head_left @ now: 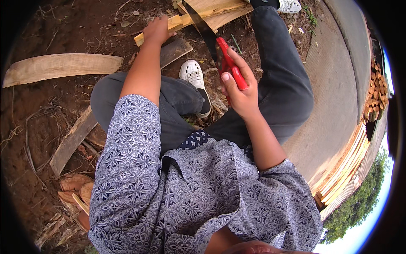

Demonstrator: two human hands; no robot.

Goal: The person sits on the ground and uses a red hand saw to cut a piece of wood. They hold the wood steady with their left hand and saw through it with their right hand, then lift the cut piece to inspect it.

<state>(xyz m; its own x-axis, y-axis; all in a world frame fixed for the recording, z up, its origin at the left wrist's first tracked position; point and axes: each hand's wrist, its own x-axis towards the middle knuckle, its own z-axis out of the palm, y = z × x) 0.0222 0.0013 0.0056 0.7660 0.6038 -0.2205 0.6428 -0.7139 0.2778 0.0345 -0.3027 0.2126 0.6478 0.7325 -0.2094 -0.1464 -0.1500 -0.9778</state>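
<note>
My right hand (246, 95) is wrapped around the red handle (231, 65) of a handsaw. Its dark blade (199, 24) points up and to the left, over a narrow strip of wood (207, 12). The blade crosses that strip; whether its teeth touch the wood I cannot tell. Further left, my left hand (156, 30) grips the same strip close to its left end, with its fingers partly hidden. Wider pale boards (230, 22) lie beneath and beside the strip at the top.
A grey board piece (175, 53) lies just below my left hand. On the dirt at left are a long curved plank (63, 67) and a weathered board (74, 139). My white shoe (192, 74) stands between my legs. Stacked planks (344, 165) and firewood (375, 91) line the paved right side.
</note>
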